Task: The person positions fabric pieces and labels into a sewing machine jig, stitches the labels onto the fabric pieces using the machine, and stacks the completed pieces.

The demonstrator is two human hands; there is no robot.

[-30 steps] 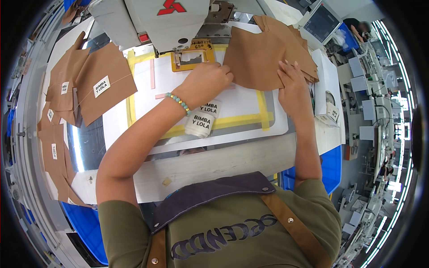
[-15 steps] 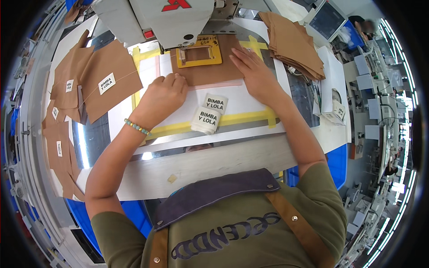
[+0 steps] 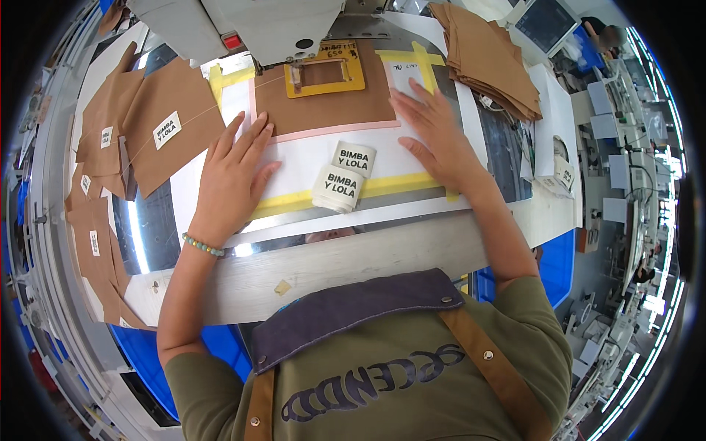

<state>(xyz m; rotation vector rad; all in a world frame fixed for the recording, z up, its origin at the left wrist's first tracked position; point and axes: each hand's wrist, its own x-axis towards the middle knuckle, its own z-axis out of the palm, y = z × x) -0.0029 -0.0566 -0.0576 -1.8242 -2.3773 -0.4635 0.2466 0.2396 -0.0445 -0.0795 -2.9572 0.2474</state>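
Observation:
A brown fabric panel lies under the head of a sewing machine, its edges along pink guide strips. On top of the panel sits a yellow clamp frame with a rectangular opening. My left hand has its fingers spread, the fingertips at the panel's lower left corner. At the right, beside the panel's edge, my right hand is open above the white sheet and yellow tape. Between my hands rest a folded stack of white labels and another white label stack partly behind it.
Brown panels with sewn white labels spread over the left side. A pile of plain brown panels lies at the back right, near a monitor. Blue bins stand below the table edge. A white box sits at the right.
The brown panel has shifted left against the pink strips. My left hand has opened from a pinch and moved left and nearer; my right hand has come off the panel to its right.

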